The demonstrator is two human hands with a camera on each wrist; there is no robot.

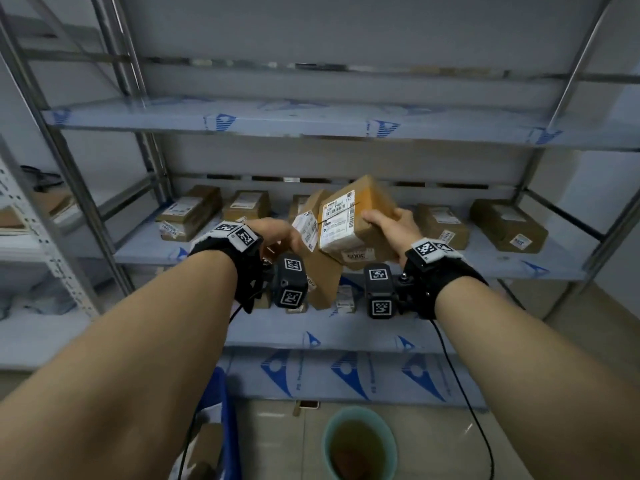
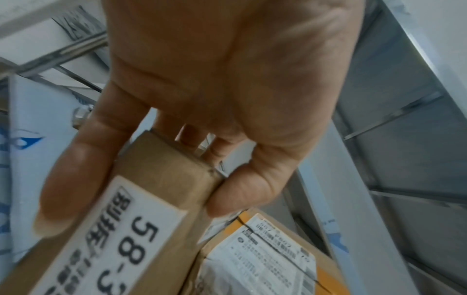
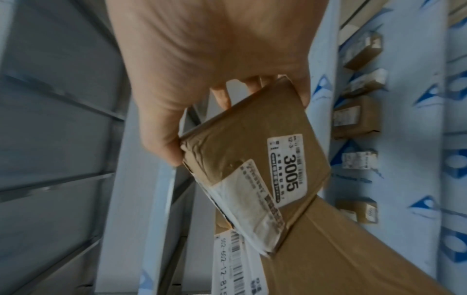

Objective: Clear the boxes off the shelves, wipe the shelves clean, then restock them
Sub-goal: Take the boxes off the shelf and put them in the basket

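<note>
On the floor nearest the person stands a green bucket (image 1: 360,445) of murky water, with something blue (image 1: 225,410) at its left. Above it, both forearms reach toward the metal shelving. The left hand (image 1: 277,233) grips one end of a long brown box (image 1: 322,282), thumb on one face and fingers curled round the other; in the left wrist view its label reads "58-". The right hand (image 1: 391,223) grasps a smaller taped parcel (image 1: 353,220), thumb and fingers wrapped round its right end; the right wrist view shows a sticker reading "3005". The two boxes touch, the parcel lying tilted over the long box, both held in the air before the front edge of the middle shelf (image 1: 242,247). Further back, several cardboard boxes (image 1: 505,225) sit in a row along that shelf's rear edge. The upper shelf (image 1: 311,119) shows bare film-covered surface.
</note>
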